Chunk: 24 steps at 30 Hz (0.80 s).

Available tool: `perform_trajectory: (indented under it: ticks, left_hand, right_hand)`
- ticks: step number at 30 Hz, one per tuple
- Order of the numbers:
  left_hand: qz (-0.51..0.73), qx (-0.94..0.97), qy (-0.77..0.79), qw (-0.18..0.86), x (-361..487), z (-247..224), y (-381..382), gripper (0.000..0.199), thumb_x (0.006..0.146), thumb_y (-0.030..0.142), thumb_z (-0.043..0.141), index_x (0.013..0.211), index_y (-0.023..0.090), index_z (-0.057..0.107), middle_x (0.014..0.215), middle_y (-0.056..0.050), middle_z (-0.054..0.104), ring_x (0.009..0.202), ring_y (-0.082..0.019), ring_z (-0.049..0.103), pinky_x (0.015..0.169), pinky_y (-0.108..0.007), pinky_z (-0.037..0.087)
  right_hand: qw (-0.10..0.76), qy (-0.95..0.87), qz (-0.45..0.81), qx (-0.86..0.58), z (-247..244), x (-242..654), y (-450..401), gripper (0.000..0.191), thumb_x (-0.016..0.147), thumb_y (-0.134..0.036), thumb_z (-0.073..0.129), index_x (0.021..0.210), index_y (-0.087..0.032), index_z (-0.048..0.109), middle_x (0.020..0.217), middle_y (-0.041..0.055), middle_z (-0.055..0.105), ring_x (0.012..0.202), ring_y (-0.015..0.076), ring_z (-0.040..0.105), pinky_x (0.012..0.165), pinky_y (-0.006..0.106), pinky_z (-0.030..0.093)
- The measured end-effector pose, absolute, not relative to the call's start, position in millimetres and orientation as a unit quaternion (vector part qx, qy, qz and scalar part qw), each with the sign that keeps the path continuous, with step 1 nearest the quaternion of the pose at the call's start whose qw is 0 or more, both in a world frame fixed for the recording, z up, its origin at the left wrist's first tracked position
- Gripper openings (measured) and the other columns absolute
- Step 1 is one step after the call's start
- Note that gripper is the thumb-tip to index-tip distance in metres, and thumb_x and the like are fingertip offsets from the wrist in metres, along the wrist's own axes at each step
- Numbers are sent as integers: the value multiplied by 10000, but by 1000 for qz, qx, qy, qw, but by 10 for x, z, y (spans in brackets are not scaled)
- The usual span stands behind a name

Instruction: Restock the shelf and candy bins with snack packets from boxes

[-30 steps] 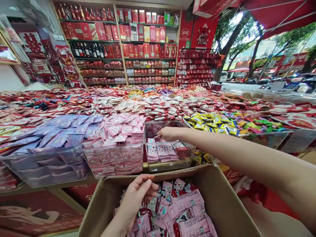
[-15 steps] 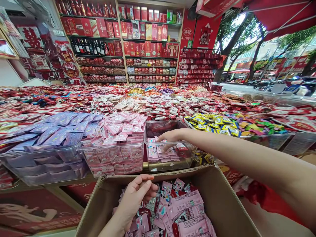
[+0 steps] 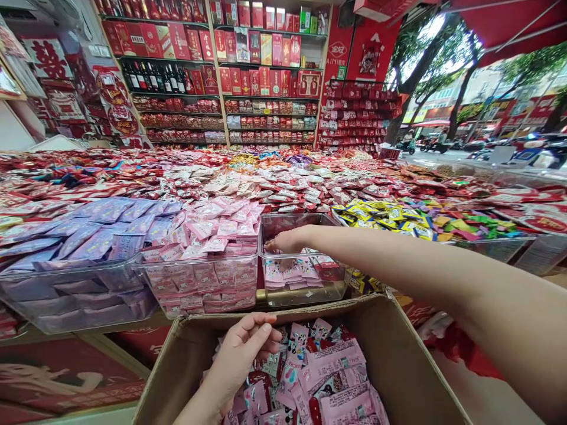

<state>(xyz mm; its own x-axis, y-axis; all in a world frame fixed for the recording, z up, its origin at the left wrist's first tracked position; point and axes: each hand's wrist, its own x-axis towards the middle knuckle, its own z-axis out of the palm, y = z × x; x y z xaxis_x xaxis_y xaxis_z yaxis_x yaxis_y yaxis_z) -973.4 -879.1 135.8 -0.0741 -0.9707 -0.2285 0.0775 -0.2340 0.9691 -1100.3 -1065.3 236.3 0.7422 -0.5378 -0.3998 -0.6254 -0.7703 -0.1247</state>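
My right hand (image 3: 290,241) reaches into a clear plastic bin (image 3: 305,298). Its fingers are apart and point down by the left wall, among small pink candy packets (image 3: 292,273) with cartoon print; the fingertips are partly hidden. A dark red packet lies at the bin's right side. My left hand (image 3: 248,345) hovers over the open cardboard box (image 3: 398,348), fingers loosely bent and thumb near the index finger, with nothing visible in it. Below it, the box holds many pink packets (image 3: 336,360) mixed with dark red and white ones.
Beside the bin stand clear bins of pink packets (image 3: 204,277) and lilac packets (image 3: 84,295). Yellow packets (image 3: 385,218) lie to the right. Heaps of red and white sweets (image 3: 283,183) spread behind. Shelves (image 3: 266,65) with bottles and boxes line the back; a street lies at right.
My right hand has shifted left and a little deeper in the bin, towards its left wall. My left hand stays almost still over the box. The view has tipped slightly.
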Motion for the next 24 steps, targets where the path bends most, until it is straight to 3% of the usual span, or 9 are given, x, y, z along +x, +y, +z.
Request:
perform_trajectory:
  ticks: [6,10,15,18,24]
  left_hand:
    - [-529,514,-575,354,-9655,1241,-8852,302,723,415,507,887,177,595,795,-40,647,717,-149,568,700,-274,432]
    - [-400,532,-736,120,-9625,963,-8800,231,706,281,482,857,206,640,891,-45,642,838,-191,560,767,-307,413]
    - [-249,586,-763,-107,-9720,659,-8710,454,508,177,607,961,163,628,1109,-144,552,1013,-317,501,831,-397,399]
    - [-218,591,-761,-157,-9779,604,-8717,590,451,116,621,1039,133,592,1111,-178,559,1010,-331,515,843,-408,401]
    - [-204,577,-775,-156,-9803,616,-8703,236,533,162,559,729,182,690,971,-119,625,937,-300,543,768,-385,422]
  right_hand:
    - [121,365,104,-917,2399,-11098,-10692,667,713,-331,589,1307,-147,349,1326,85,390,1159,226,423,925,273,349]
    - [93,409,29,-907,2447,-11147,-10742,457,723,-370,568,1117,-140,565,1115,82,588,985,209,552,784,246,419]
    - [43,399,-76,-913,2580,-11213,-10679,234,722,-269,577,898,-138,658,862,60,666,785,170,597,652,230,423]
    - [26,355,-213,-910,2717,-11322,-10449,180,752,-226,547,866,-136,654,844,52,663,784,147,586,693,238,419]
    - [20,209,-404,-890,2699,-11736,-9635,135,794,-211,505,829,-157,623,893,60,638,877,135,558,784,277,432]
